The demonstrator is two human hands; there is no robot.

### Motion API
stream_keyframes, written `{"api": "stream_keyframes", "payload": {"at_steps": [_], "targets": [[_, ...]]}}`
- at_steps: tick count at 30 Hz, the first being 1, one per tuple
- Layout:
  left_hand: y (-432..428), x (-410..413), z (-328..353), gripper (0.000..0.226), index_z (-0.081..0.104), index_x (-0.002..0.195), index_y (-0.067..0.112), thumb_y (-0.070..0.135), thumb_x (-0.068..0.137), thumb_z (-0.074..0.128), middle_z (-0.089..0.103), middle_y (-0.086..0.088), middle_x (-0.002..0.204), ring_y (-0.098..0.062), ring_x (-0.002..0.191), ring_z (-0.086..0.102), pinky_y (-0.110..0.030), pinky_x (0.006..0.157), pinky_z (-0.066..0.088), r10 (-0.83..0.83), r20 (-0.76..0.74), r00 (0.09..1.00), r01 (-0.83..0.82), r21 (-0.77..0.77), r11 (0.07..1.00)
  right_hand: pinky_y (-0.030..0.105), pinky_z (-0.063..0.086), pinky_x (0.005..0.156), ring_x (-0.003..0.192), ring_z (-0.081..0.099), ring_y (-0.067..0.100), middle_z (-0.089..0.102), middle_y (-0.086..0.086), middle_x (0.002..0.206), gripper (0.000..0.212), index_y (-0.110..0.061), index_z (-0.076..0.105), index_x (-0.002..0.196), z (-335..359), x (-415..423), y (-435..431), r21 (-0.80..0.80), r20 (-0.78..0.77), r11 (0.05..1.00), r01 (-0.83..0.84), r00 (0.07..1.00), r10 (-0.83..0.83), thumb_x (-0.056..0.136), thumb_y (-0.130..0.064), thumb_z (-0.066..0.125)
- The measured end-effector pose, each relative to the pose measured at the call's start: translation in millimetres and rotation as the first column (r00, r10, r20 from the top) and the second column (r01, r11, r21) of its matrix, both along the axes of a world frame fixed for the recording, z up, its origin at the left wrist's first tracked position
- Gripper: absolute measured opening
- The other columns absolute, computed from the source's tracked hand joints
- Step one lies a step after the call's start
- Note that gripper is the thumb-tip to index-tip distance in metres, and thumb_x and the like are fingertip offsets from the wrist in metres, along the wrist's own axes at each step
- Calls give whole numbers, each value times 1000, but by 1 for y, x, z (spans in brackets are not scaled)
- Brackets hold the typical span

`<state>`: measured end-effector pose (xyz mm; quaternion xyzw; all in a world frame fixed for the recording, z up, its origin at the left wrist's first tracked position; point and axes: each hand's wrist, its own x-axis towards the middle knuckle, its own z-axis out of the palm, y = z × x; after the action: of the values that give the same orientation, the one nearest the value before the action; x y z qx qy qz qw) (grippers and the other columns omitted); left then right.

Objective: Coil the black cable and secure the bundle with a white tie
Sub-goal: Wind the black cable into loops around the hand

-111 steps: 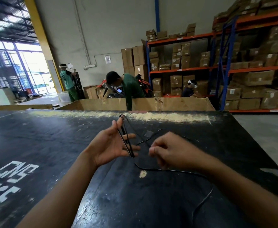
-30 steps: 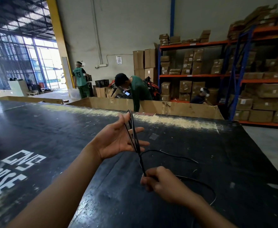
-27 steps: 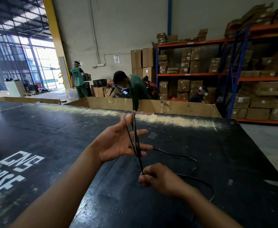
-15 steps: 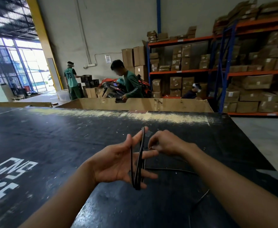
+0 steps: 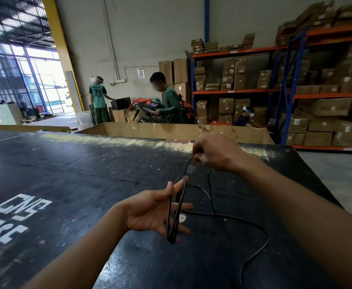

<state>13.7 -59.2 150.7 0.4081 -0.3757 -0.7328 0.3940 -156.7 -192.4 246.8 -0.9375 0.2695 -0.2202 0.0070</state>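
Note:
Several turns of the thin black cable (image 5: 174,217) are wound lengthwise around my left hand (image 5: 150,209), which is held palm up with fingers spread over the black table (image 5: 77,174). My right hand (image 5: 216,152) is raised further away, above the left fingertips, pinching the free strand of the cable. The rest of the cable (image 5: 252,228) trails loose on the table to the right, under my right forearm. No white tie shows in this view.
White lettering (image 5: 14,215) is painted on the table at the left. A large cardboard box (image 5: 171,130) stands past the far edge. Behind it are three people and orange-and-blue racks (image 5: 243,90) full of cartons.
My right hand went from low beside the left hand up and away, drawing the strand over the left fingertips. More turns sit on my left hand than 3.7 s ago, and less loose cable lies on the table.

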Motion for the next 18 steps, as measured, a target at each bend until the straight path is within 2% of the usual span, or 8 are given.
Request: {"api": "stream_keyframes", "payload": {"at_steps": [3,5,7,10,12,15,18], "targets": [[-5,9,-2,35,57,125,55,55,92,46,35,-11,154,-58,127,44,-72,97,38,85,16,996,-85,4,996,51,53,83,79,65,20,74,1,87,11,-20,75,86,1,0,15,-18,51,1000,-21,998,21,87,-28,67],[-8,15,-1,35,60,124,52,54,91,47,36,-12,152,-58,124,47,-71,93,44,135,3,991,-135,-12,991,46,57,73,74,66,20,74,2,86,13,-19,74,86,-5,1,28,10,74,999,-50,996,49,88,-29,66],[-13,21,1,39,60,127,47,55,91,48,36,-12,148,-55,117,54,-68,87,49,164,-6,986,-164,-41,986,45,57,69,72,66,20,73,3,85,15,-19,74,89,-16,2,41,41,92,997,-68,994,64,90,-30,63],[-21,28,8,45,53,135,39,55,93,44,48,-15,133,-51,107,60,-66,84,51,226,-53,973,-230,-76,970,44,58,68,70,66,21,73,2,83,20,-20,71,88,-42,2,60,156,120,984,-84,991,66,92,-34,57],[-25,32,15,39,57,125,38,53,91,46,52,-15,121,-46,97,65,-66,79,52,285,-109,952,-296,-99,950,43,56,66,70,66,26,71,3,81,24,-20,67,84,-63,-1,72,264,116,960,-96,991,67,92,-37,53],[-27,38,26,38,58,121,40,52,87,49,45,-15,131,-55,102,62,-66,73,54,353,-121,928,-367,-120,922,42,52,67,75,64,28,68,4,78,24,-18,58,81,-93,-6,87,371,129,922,-115,989,72,93,-36,46],[-26,37,34,37,58,121,41,53,88,48,38,-16,149,-63,115,51,-73,86,46,365,-125,923,-380,-134,915,41,51,69,75,63,28,68,5,76,25,-14,57,83,-115,-9,94,481,181,865,-144,981,63,94,-33,46]]}}
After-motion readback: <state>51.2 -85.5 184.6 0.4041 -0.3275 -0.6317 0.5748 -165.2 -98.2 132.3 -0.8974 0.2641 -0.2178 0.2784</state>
